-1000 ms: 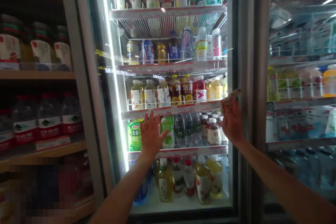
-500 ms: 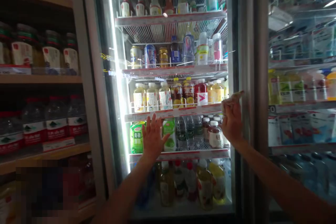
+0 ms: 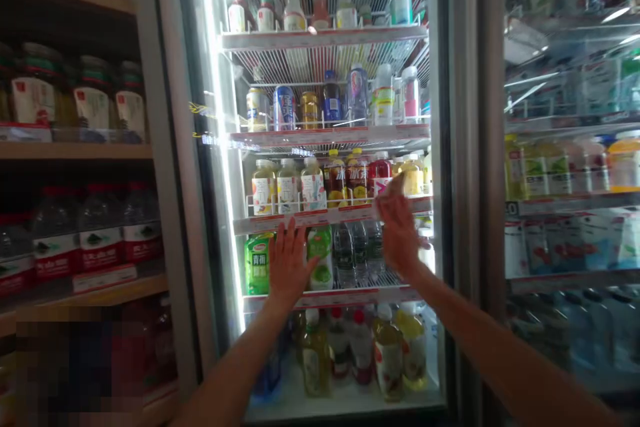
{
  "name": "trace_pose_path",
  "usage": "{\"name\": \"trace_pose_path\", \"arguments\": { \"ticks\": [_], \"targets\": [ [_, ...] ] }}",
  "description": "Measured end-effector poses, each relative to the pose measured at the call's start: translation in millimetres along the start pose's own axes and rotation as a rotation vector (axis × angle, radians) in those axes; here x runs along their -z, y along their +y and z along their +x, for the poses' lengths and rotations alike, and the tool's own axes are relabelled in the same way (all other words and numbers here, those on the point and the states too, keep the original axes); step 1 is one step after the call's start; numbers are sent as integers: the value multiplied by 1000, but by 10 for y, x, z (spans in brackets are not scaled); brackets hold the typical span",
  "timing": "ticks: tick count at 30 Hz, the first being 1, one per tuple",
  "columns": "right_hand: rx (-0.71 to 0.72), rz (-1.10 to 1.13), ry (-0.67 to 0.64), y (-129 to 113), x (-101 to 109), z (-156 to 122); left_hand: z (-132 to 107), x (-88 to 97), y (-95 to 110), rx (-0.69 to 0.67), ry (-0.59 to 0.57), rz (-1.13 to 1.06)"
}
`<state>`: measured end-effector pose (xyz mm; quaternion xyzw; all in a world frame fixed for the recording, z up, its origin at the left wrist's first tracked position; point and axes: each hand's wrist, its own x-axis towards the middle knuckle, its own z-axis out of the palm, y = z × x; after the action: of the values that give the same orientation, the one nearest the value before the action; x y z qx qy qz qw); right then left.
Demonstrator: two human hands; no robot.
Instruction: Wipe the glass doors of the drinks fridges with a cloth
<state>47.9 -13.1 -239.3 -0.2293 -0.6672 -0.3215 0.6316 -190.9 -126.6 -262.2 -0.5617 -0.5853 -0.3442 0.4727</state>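
Note:
My left hand [image 3: 289, 260] lies with its fingers spread against the glass door [image 3: 300, 243] of a lit drinks cooler, in front of the green cartons or bottles on a lower shelf. Off to the right, my right hand [image 3: 401, 233] is closed on a crumpled, pale cloth [image 3: 393, 190], blurred by motion. The cloth is at the glass, over a red drink bottle [image 3: 380, 167] on the middle shelf. Through the door, brown iced tea bottles [image 3: 357, 177] and white-labelled juice bottles [image 3: 312, 185] stand behind a wire rail.
A metal door frame [image 3: 487, 147] runs upright to the right, with another glass-fronted cooler of drinks beyond it. On the left, wooden shelves [image 3: 75, 151] hold red-labelled water bottles [image 3: 100, 233] and other bottles. More bottles [image 3: 314, 353] stand at the cooler's bottom.
My right hand has swung left with the cloth, from beside the metal frame to in front of the red bottle. My left hand stays spread in nearly the same place.

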Motion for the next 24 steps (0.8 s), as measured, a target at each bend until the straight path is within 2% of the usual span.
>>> {"name": "trace_pose_path", "arguments": {
  "ticks": [3, 4, 5, 6, 9, 10, 11, 12, 15, 17, 18, 22, 24],
  "targets": [
    [366, 96, -238, -278, -4, -337, 3, -9, -2, -6, 5, -10],
    [416, 107, -275, -300, -2, -344, 4, -11, -8, -7, 5, -14],
    [394, 101, -279, -285, -1, -280, 5, -12, -13, -6, 2, -17],
    [305, 83, -243, -242, -2, -160, 6, -13, -14, -1, 3, -19],
    [-38, 13, -42, -116, -47, 263, 12, -9, 8, 17, -1, -16],
    [-69, 6, -21, -125, -70, 325, 14, -6, 19, 22, -4, -13],
    [-38, 12, -30, -170, -89, 318, 14, -1, 25, 24, -6, -12],
    [44, 29, -72, -243, -99, 246, 11, 5, 25, 23, -9, -12],
    [412, 113, -264, -484, -88, -138, -14, 19, -37, 2, -13, -13],
    [525, 137, -330, -537, -84, -251, -35, 15, -120, 10, 5, -4],
    [493, 130, -327, -525, -91, -214, -44, 10, -163, 20, 16, 0],
    [94, 62, -194, -475, -202, 231, -63, -7, -270, 52, 26, -20],
    [62, 73, -171, -583, -277, 301, -75, 4, -261, 57, 33, -54]
  ]
}}
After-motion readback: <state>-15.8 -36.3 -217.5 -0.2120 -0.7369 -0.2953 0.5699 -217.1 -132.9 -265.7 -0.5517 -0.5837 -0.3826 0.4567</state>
